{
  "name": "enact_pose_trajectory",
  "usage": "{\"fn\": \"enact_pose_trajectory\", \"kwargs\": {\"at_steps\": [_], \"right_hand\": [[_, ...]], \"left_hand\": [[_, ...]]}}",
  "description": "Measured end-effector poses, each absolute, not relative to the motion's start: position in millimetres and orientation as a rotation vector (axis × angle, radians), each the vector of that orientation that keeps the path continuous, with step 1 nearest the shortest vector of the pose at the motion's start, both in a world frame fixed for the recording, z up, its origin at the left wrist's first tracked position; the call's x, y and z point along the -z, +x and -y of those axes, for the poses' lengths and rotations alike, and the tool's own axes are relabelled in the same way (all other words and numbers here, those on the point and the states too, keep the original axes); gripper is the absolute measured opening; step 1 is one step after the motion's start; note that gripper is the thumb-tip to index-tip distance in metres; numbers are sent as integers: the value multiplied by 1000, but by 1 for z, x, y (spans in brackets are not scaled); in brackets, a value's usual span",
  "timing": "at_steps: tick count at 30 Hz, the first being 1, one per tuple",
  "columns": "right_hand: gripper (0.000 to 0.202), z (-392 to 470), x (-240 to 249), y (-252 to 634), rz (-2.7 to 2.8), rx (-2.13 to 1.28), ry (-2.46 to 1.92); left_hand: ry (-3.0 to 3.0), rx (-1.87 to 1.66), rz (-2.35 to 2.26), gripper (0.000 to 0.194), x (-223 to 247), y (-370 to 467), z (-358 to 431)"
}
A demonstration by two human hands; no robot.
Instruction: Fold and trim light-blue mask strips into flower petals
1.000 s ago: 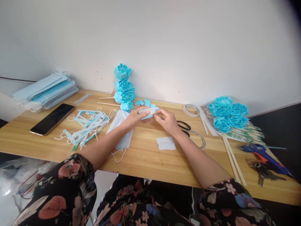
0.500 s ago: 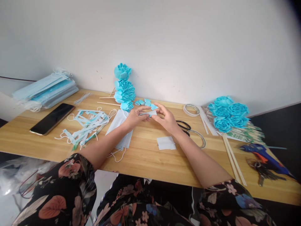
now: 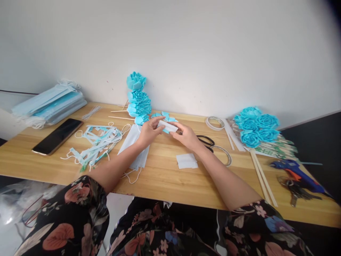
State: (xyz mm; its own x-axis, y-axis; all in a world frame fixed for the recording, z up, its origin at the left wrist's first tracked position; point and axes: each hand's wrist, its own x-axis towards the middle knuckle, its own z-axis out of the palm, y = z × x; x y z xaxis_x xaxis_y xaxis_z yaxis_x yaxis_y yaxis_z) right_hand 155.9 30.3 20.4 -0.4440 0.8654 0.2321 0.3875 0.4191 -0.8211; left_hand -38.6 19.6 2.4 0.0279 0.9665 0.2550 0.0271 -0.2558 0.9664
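Note:
Between my two hands is a small white and light blue piece (image 3: 167, 127), pinched at both ends above the table. My left hand (image 3: 149, 132) is closed on its left end, and my right hand (image 3: 186, 136) grips the right end. Several small blue pieces (image 3: 165, 115) lie just behind my fingers. White cut pieces (image 3: 187, 161) rest on the wood below my right hand. Black-handled scissors (image 3: 206, 140) are partly hidden behind my right hand. Face masks (image 3: 134, 145) lie beside my left forearm.
Blue flowers (image 3: 139, 103) on sticks stand at the wall, more flowers (image 3: 257, 126) at right. Tape rolls (image 3: 215, 123), a glue gun (image 3: 298, 174), keys (image 3: 297, 192), a phone (image 3: 58, 136), cut strips (image 3: 99, 142) and stacked masks (image 3: 50, 103) lie around on the table (image 3: 160, 185).
The held piece has tilted, so more of its white face and a blue lower edge show. My fingers have shifted around it. The whole view has moved slightly.

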Motion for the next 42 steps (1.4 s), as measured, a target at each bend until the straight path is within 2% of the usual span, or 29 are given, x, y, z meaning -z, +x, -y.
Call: {"fn": "enact_pose_trajectory", "kwargs": {"at_steps": [4,7,10,13,17,19,22,25,30,34,42], "right_hand": [[46,-30,-18,155,2053,-937,-1100],[35,-32,-26,158,2079,-921,-1159],[26,-30,-54,173,2069,-934,-1170],[25,-22,-94,200,2047,-981,-1071],[35,-14,-119,225,1973,-1068,-814],[35,-17,-114,222,2015,-1040,-919],[30,-26,-97,206,1892,-781,-1196],[31,-32,-82,189,1795,-941,-1109],[33,-33,-67,173,1947,-1062,-1054],[33,-32,-56,165,1957,-1095,-1039],[42,-33,-46,169,1706,-1256,-1002]], "left_hand": [[1558,-1392,-1071,42,-4,-35,-17],[1562,-1417,-1050,49,-9,-35,-14],[1470,-1468,-1025,59,-13,-38,-13],[1402,-1460,-1024,60,-14,-41,-14],[1413,-1392,-1036,57,-7,-39,-17],[1436,-1374,-1036,54,-3,-38,-18],[1469,-1351,-1027,51,1,-37,-18],[1512,-1287,-983,51,-1,-37,-15],[1552,-1154,-955,46,-16,-30,-7],[1430,-1245,-982,40,-29,-22,-9],[1382,-1294,-1104,40,-35,-16,-23]]}}
